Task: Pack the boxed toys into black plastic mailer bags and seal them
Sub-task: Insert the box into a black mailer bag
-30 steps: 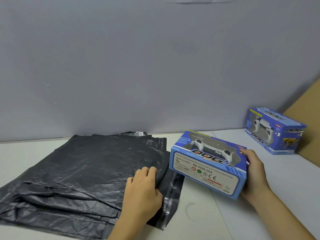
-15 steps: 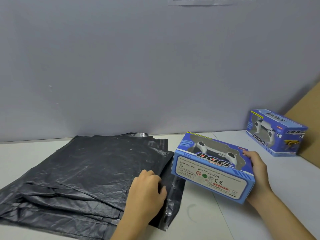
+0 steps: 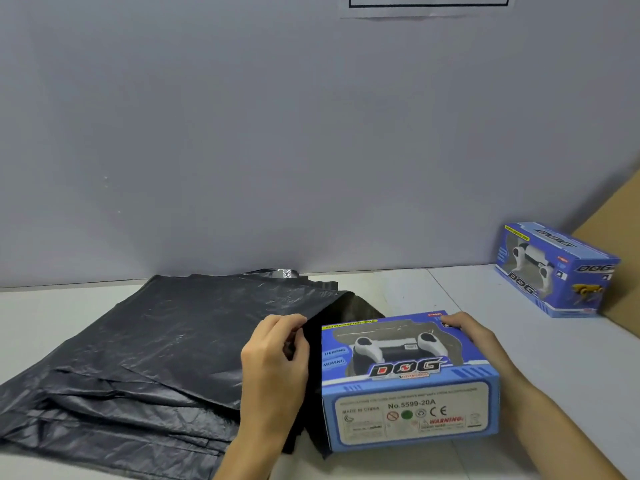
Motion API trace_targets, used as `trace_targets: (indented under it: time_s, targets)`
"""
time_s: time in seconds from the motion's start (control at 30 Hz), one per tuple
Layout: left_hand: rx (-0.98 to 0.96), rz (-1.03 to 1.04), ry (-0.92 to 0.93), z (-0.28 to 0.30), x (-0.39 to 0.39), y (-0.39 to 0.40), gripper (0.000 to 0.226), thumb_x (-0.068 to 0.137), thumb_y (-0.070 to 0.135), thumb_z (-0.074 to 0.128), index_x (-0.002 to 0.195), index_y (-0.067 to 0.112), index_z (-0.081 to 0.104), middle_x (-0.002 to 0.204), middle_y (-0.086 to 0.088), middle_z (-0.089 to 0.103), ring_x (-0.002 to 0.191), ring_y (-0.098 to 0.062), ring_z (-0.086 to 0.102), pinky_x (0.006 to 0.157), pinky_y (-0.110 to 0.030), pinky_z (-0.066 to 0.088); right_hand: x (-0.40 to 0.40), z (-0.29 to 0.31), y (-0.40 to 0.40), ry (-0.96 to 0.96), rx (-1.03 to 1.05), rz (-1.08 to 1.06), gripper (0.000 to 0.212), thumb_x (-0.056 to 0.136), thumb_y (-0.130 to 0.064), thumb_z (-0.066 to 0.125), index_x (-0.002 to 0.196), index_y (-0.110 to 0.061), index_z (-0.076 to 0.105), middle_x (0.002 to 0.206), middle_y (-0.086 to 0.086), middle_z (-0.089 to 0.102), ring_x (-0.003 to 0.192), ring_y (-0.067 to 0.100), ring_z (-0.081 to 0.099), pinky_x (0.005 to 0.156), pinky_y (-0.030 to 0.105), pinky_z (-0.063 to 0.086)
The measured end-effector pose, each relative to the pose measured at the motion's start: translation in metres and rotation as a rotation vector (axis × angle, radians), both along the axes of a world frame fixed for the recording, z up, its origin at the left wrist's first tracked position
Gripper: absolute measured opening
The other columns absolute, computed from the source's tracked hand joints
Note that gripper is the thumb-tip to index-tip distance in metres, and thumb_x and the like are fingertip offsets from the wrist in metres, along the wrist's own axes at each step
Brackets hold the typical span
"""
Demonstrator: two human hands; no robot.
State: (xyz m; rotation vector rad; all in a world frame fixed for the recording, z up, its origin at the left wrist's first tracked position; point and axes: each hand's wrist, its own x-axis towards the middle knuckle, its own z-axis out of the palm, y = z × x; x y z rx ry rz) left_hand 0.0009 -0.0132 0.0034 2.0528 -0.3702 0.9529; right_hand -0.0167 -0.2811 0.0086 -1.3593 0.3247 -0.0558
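Grey wall [image 3: 242, 133] rises behind a white table [image 3: 519, 327], with the lower edge of a paper sheet [image 3: 427, 5] taped high on it; a brown cardboard panel [image 3: 620, 258] leans in at the far right. On the left half of the table lies a stack of black plastic mailer bags [image 3: 138, 358], crinkled and fanned out at the near edges; the top bag [image 3: 214, 320] has its right edge lifted, showing a dark opening. The left hand [image 3: 273, 362] pinches that lifted edge between thumb and curled fingers; just beside it, touching the bag's mouth, sits a blue toy box [image 3: 408, 379] printed "DOG" with a white robot dog behind its window and "No.5599-20A" on the near face. The right hand [image 3: 474, 337] grips the box at its far right corner, fingers over the top; whether the box rests on the table or is held just off it I cannot tell. A second blue DOG box [image 3: 554, 268] stands well apart at the back right, next to the cardboard.
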Motion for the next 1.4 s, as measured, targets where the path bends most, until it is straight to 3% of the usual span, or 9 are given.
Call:
trace_targets:
  time_s: [0.07,0.2,0.37,0.6,0.8,0.9,1.1,1.27,1.4]
  targets:
    - [0.037,-0.019,-0.041,0.002,-0.002,-0.001,0.023,0.077,-0.012,0.074,0.09,0.007,0.073,0.084,0.005,0.065,0.076,-0.007,0.058,0.069,-0.009,0.044,-0.001,-0.001,0.0,0.02,0.015,0.005,0.043,0.091,-0.033,0.058,0.054,-0.017,0.074,0.069,0.017,0.072,0.05,0.027,0.068,0.045,0.024,0.053]
    - [0.103,-0.061,-0.087,0.004,-0.006,-0.004,0.027,0.074,-0.014,0.076,0.091,0.007,0.073,0.086,0.006,0.066,0.079,-0.006,0.058,0.071,-0.015,0.047,-0.005,-0.001,0.006,0.043,0.045,-0.043,0.043,0.084,-0.046,0.061,0.096,-0.007,0.073,0.099,0.026,0.073,0.071,0.04,0.068,0.07,0.041,0.055]
    - [0.113,-0.122,-0.063,0.004,-0.009,-0.01,0.028,0.076,-0.01,0.076,0.093,0.012,0.072,0.085,0.01,0.064,0.08,-0.01,0.058,0.07,-0.019,0.046,-0.002,-0.002,0.015,-0.047,0.022,-0.21,0.043,0.09,-0.039,0.057,0.111,-0.002,0.066,0.096,0.021,0.075,0.073,0.037,0.069,0.08,0.046,0.051]
    - [0.119,-0.143,0.05,0.001,-0.009,-0.013,0.023,0.089,0.01,0.07,0.109,0.019,0.065,0.099,0.019,0.059,0.099,-0.004,0.051,0.083,-0.015,0.043,0.0,-0.008,0.024,-0.12,-0.002,-0.196,0.034,0.094,-0.037,0.055,0.101,-0.007,0.068,0.093,0.017,0.076,0.073,0.035,0.074,0.07,0.039,0.056]
    - [0.148,-0.152,0.11,-0.003,-0.011,-0.014,0.028,0.092,0.027,0.067,0.119,0.026,0.063,0.108,0.025,0.059,0.111,0.008,0.045,0.097,-0.007,0.029,0.002,-0.012,0.039,-0.147,-0.011,-0.223,0.032,0.097,-0.033,0.054,0.103,-0.003,0.063,0.094,0.017,0.076,0.083,0.04,0.073,0.079,0.046,0.055]
    - [0.168,-0.193,0.121,-0.003,-0.013,-0.014,0.031,0.092,0.036,0.059,0.123,0.03,0.059,0.109,0.026,0.062,0.112,0.011,0.047,0.093,-0.01,0.038,0.002,-0.014,0.044,-0.143,-0.011,-0.199,0.034,0.098,-0.033,0.053,0.105,-0.001,0.061,0.095,0.018,0.075,0.087,0.041,0.073,0.081,0.048,0.056]
    - [-0.099,-0.359,0.103,0.0,-0.012,-0.011,0.035,0.095,0.01,0.045,0.126,0.023,0.056,0.113,0.013,0.068,0.114,-0.005,0.064,0.088,-0.019,0.051,0.002,-0.014,0.04,-0.145,0.01,-0.22,0.036,0.098,-0.036,0.052,0.108,-0.003,0.063,0.095,0.016,0.076,0.086,0.041,0.073,0.078,0.046,0.057]
    - [-0.035,-0.218,0.02,-0.002,-0.005,-0.012,0.044,0.096,-0.008,0.046,0.131,0.017,0.051,0.152,0.008,0.038,0.137,-0.003,0.042,0.109,-0.018,0.037,0.001,-0.011,0.043,-0.153,0.042,-0.189,0.035,0.098,-0.036,0.051,0.107,-0.003,0.062,0.096,0.016,0.076,0.082,0.036,0.074,0.072,0.04,0.057]
    - [0.077,-0.14,0.105,-0.007,-0.002,-0.008,0.042,0.098,0.002,0.051,0.136,0.018,0.056,0.138,0.022,0.046,0.134,0.002,0.04,0.113,-0.029,0.035,0.001,-0.011,0.047,-0.165,0.033,-0.188,0.034,0.099,-0.034,0.051,0.105,-0.002,0.059,0.095,0.015,0.076,0.087,0.039,0.073,0.068,0.039,0.058]
